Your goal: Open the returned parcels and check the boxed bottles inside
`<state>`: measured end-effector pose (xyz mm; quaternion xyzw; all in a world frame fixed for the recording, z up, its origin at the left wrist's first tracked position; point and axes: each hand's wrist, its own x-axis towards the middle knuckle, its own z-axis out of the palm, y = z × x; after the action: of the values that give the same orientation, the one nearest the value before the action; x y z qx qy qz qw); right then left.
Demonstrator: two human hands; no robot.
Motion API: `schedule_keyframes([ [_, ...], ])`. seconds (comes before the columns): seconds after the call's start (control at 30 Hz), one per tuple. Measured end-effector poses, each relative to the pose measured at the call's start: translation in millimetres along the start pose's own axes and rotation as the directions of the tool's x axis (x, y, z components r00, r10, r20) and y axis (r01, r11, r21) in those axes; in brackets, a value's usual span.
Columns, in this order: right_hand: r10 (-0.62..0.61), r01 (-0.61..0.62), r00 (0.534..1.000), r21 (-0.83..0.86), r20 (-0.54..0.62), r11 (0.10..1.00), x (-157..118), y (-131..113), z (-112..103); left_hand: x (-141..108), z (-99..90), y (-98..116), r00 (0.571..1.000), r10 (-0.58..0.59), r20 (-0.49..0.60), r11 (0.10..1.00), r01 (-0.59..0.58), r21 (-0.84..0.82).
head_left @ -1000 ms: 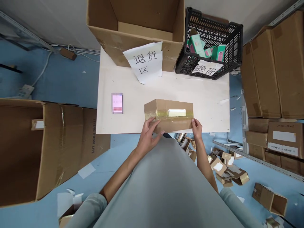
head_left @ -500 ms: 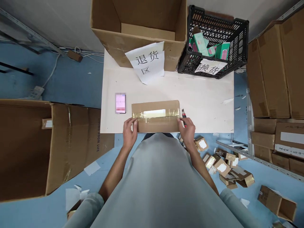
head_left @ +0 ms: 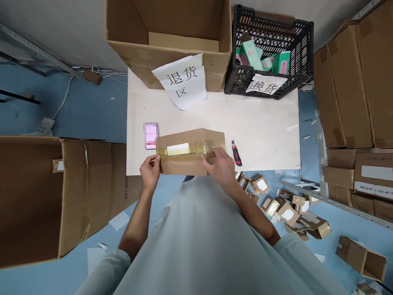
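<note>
A long brown cardboard box lies at the front edge of the white table, tape along its top and a white label on it. Its right end is turned partly toward me. My left hand pinches the box's left end between thumb and fingers. At the right end my right hand has its fingers closed on the taped edge of the box. A red and black utility knife lies on the table just right of that hand. Left of the box rests a phone with a pink screen.
At the table's back stand a big open carton with a paper sign and a black crate holding green boxes. Another open carton is on the left. Stacked cartons line the right; several opened boxes litter the floor.
The box has shifted left and turned so its right end shows. My right hand has moved left onto that end, away from the knife. My left hand went left with the box.
</note>
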<state>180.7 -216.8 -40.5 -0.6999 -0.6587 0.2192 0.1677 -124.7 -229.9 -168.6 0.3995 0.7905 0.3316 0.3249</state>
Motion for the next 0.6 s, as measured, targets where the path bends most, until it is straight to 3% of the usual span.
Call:
schedule_keyframes([
  [0.1, 0.170, -0.169, 0.985, 0.130, -0.001, 0.977, 15.1, 46.7, -8.1, -1.2, 14.0, 13.3, 0.994, -0.074, 0.085, 0.990, 0.083, -0.116],
  [0.2, 0.205, -0.205, 0.978, 0.293, 0.030, 0.934, 24.8, 100.0, -10.3, -10.7, 32.3, 31.7, 0.976, -0.064, 0.207, 0.971, 0.109, -0.214],
  [0.3, 0.250, -0.257, 0.966, 0.340, 0.066, 0.905, 14.9, 140.1, -7.0, -29.2, 44.0, 46.2, 0.964, -0.020, 0.266, 0.971, 0.082, -0.223],
  [0.4, 0.240, -0.245, 0.969, 0.367, 0.061, 0.897, -14.9, 158.3, -2.3, -49.6, 41.5, 47.6, 0.955, -0.022, 0.296, 0.970, 0.092, -0.225],
  [0.5, 0.238, -0.227, 0.971, 0.394, 0.021, 0.891, -47.0, 161.3, 2.2, -64.6, 31.8, 39.3, 0.948, -0.037, 0.315, 0.965, 0.117, -0.237],
  [0.6, 0.244, -0.215, 0.970, 0.431, -0.012, 0.876, -61.8, 161.2, 6.5, -70.3, 27.3, 33.3, 0.948, -0.014, 0.318, 0.966, 0.095, -0.242],
])
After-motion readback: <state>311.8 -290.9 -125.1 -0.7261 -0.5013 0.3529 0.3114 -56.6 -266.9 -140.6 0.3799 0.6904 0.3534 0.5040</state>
